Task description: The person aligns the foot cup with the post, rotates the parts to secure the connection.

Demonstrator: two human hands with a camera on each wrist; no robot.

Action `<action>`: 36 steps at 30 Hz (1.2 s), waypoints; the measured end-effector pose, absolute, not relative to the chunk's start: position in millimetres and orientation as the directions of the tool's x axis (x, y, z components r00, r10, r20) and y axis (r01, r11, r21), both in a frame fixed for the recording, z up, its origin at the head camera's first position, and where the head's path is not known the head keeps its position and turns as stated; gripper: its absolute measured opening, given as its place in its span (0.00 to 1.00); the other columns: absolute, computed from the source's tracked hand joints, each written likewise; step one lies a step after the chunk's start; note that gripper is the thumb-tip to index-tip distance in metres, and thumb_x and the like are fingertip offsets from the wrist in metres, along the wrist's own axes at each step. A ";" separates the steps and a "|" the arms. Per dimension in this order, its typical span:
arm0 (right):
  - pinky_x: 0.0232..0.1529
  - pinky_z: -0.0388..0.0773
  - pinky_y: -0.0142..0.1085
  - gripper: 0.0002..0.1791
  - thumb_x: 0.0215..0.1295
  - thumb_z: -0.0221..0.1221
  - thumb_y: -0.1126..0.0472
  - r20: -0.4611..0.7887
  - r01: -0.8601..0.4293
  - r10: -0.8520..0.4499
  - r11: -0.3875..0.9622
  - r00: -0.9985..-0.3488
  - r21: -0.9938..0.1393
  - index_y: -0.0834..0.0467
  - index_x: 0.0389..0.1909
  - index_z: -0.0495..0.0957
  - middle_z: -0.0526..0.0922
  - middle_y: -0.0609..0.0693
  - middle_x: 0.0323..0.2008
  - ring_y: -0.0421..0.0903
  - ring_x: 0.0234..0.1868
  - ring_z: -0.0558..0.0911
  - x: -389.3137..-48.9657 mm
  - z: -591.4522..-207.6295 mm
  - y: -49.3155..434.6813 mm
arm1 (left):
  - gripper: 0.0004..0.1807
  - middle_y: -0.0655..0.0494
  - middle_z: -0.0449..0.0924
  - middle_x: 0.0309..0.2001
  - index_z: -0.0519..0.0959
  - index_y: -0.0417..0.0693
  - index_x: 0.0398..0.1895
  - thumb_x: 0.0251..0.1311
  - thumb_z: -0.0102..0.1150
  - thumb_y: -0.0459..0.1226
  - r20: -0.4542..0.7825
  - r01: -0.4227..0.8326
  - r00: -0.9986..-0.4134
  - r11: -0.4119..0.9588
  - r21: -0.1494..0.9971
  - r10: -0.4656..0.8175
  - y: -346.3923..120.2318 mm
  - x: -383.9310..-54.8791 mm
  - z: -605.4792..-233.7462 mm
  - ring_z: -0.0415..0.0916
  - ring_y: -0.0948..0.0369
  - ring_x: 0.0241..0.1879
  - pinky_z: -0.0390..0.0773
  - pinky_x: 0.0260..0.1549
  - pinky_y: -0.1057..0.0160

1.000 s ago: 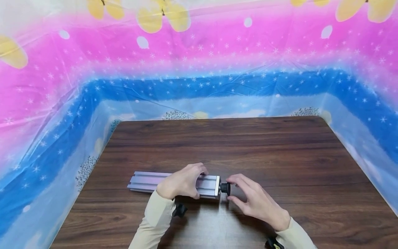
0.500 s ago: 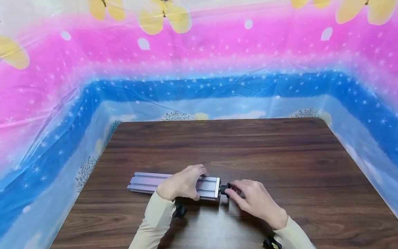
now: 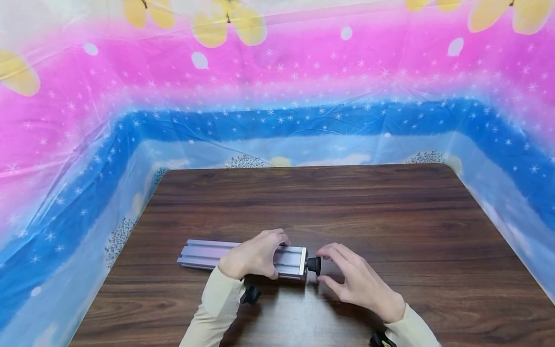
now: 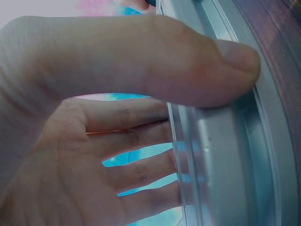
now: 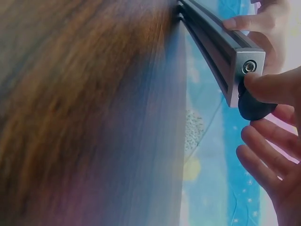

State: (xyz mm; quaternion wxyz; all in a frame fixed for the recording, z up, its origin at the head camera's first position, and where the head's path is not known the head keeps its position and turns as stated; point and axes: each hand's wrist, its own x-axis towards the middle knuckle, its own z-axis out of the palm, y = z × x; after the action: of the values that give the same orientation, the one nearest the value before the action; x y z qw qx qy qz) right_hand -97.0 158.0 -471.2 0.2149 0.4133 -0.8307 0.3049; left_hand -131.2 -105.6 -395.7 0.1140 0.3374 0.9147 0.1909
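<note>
A grooved silver aluminium profile [image 3: 205, 253] lies across the wooden table, with a pale end plate [image 3: 303, 262] facing right. My left hand [image 3: 253, 255] grips it near that end. In the left wrist view the thumb [image 4: 202, 70] presses along the groove, while the other fingers lie against the opposite side. From the plate sticks out a black round knob [image 3: 313, 265]. The thumb and fingertips of my right hand [image 3: 362, 282] pinch it at its rim. The right wrist view shows a socket screw [image 5: 249, 66] in the plate beside the knob.
The brown tabletop [image 3: 325, 202] stretches out behind and to both sides of the profile. A pink and blue patterned cloth [image 3: 269, 120] hangs around its back and sides. Black straps of the wrist cameras [image 3: 250, 294] sit below the sleeves.
The right hand's fingers closed over the knob half a second ago, turned, and are now spread wider at its rim, much as before. The left hand and profile stay in place.
</note>
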 end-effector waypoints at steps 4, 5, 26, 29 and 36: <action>0.45 0.81 0.33 0.24 0.55 0.73 0.58 0.620 -0.805 -0.533 0.503 -0.576 -0.315 0.58 0.52 0.80 0.85 0.45 0.44 0.40 0.44 0.83 -97.4 -471.5 157.8 | 0.34 0.53 0.79 0.46 0.79 0.37 0.51 0.32 0.79 0.29 -0.081 0.575 -0.748 0.704 0.416 0.659 -105.1 -131.2 -395.8 0.76 0.57 0.45 0.79 0.49 0.59; 0.43 0.81 0.33 0.22 0.57 0.72 0.57 0.613 -0.796 -0.527 0.513 -0.588 -0.322 0.58 0.52 0.80 0.85 0.45 0.42 0.40 0.42 0.83 -97.0 -471.6 157.7 | 0.34 0.53 0.79 0.46 0.79 0.37 0.51 0.32 0.79 0.30 -0.081 0.576 -0.748 0.706 0.413 0.658 -105.1 -131.0 -395.6 0.76 0.57 0.45 0.79 0.49 0.59; 0.41 0.82 0.32 0.24 0.62 0.69 0.53 0.533 -0.727 -0.501 0.541 -0.682 -0.422 0.56 0.56 0.77 0.84 0.46 0.46 0.37 0.40 0.83 -93.3 -470.7 154.5 | 0.34 0.52 0.79 0.46 0.79 0.37 0.51 0.32 0.79 0.29 -0.084 0.565 -0.749 0.700 0.437 0.657 -106.1 -130.0 -394.9 0.76 0.57 0.44 0.79 0.49 0.58; 0.48 0.83 0.35 0.32 0.55 0.74 0.59 0.578 -0.796 -0.549 0.453 -0.604 -0.402 0.59 0.60 0.74 0.82 0.51 0.52 0.43 0.47 0.84 -94.3 -471.5 155.9 | 0.34 0.51 0.79 0.46 0.79 0.37 0.51 0.32 0.79 0.29 -0.078 0.569 -0.748 0.697 0.435 0.659 -105.9 -130.7 -394.7 0.77 0.56 0.45 0.79 0.49 0.58; 0.49 0.81 0.34 0.24 0.57 0.72 0.56 0.626 -0.821 -0.545 0.477 -0.557 -0.315 0.62 0.53 0.79 0.85 0.48 0.46 0.42 0.46 0.84 -97.6 -472.0 155.5 | 0.35 0.52 0.79 0.48 0.79 0.37 0.53 0.33 0.78 0.29 -0.092 0.565 -0.746 0.699 0.438 0.660 -106.6 -131.7 -396.1 0.77 0.56 0.47 0.80 0.51 0.58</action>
State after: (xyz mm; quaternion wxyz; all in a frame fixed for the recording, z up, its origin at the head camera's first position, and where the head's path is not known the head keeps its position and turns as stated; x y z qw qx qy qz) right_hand -97.6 155.5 -472.0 0.2272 0.4121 -0.8286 0.3031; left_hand -131.7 -106.6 -396.1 0.1217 0.3352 0.9137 0.1951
